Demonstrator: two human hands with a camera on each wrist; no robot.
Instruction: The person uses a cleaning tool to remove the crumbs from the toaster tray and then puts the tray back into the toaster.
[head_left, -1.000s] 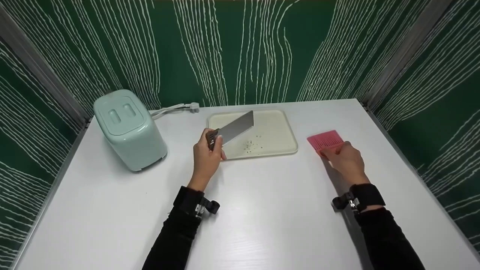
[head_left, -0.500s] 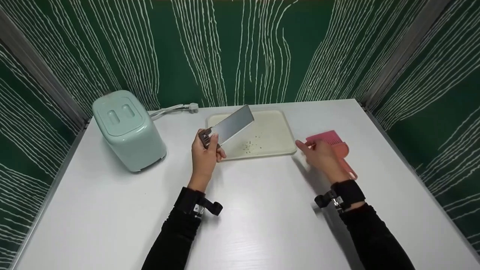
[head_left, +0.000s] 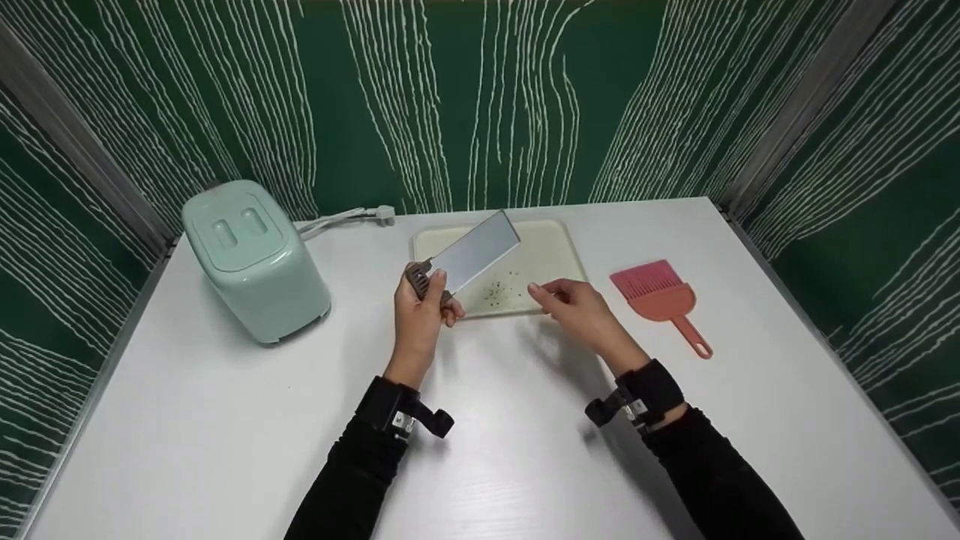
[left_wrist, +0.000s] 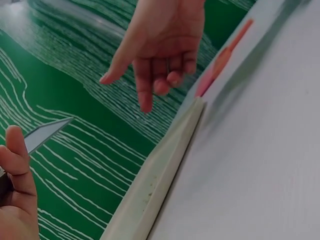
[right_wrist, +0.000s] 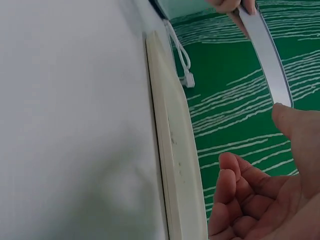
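My left hand point(head_left: 420, 319) grips the brown handle of a cleaver point(head_left: 480, 251), its broad grey blade tilted up and to the right over a cream tray point(head_left: 547, 240). Small dark crumbs point(head_left: 495, 292) lie scattered in the tray's front part. My right hand point(head_left: 581, 311) hovers at the tray's front right edge and holds nothing. In the right wrist view its fingers point(right_wrist: 230, 182) are loosely bent, the thumb apart from them. The cleaver point(right_wrist: 270, 60) shows beyond that thumb, its handle mostly hidden by the left hand.
A small orange-handled brush point(head_left: 664, 296) with pink bristles lies right of the tray. A mint-green toaster point(head_left: 259, 262) stands at the left, with a white cord and plug point(head_left: 382, 216) behind it. Green walls with white lines point(head_left: 510, 105) enclose the white table point(head_left: 495, 450).
My right hand has let go of the brush and moved left to the tray's front edge. The left hand has turned the cleaver slightly, its blade face catching more light.
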